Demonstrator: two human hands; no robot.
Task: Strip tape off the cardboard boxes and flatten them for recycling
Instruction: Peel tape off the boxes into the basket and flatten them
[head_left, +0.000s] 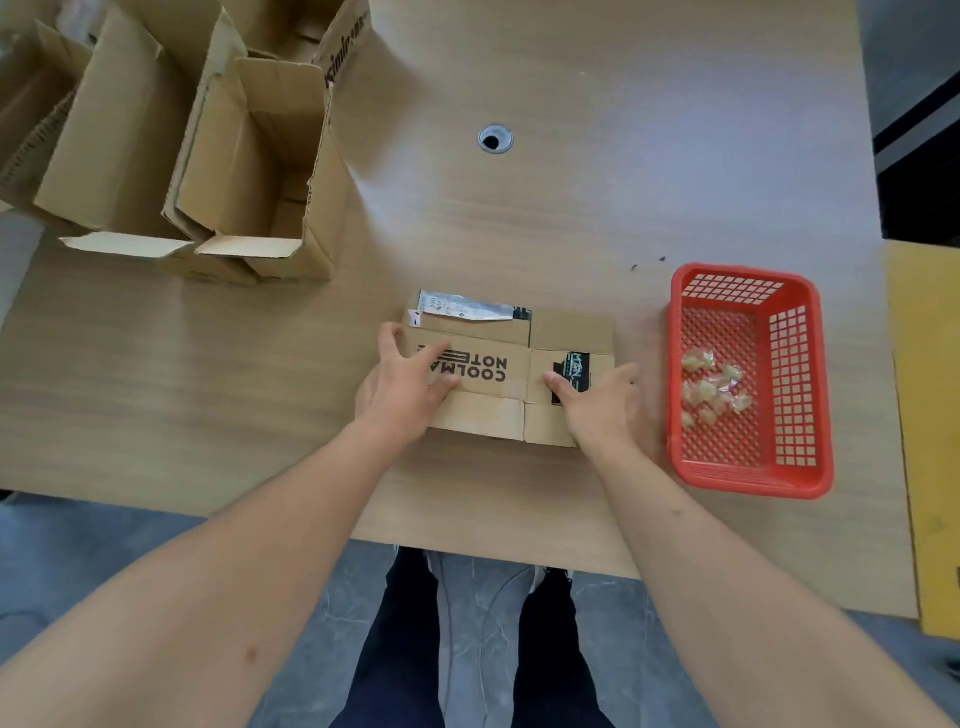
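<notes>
1. A flattened cardboard box (511, 371) is laid on the wooden surface (597, 171), near its front edge and in the middle of the view; black lettering is printed across its top panel, upside down to the camera.
2. A torn shipping label (467, 307) is seen stuck along the far edge of the box, and a ragged black patch (575, 370) is left on its right panel.
3. The left hand (402, 387) is pressed on the left end of the box, fingers spread and laid across the printed panel.
4. The right hand (597, 402) is rested on the right end, its thumb set against the black patch; whether the remaining fingers are curled over the edge cannot be told.
5. A red plastic basket (802, 374) is placed just right of the box, and a small heap of crumpled clear tape scraps (711, 387) is held inside it.
6. Several open cardboard boxes (249, 166) are stood together at the far left of the surface, well apart from the flattened one.
7. A round cable hole (495, 139) is set into the surface beyond the box.
</notes>
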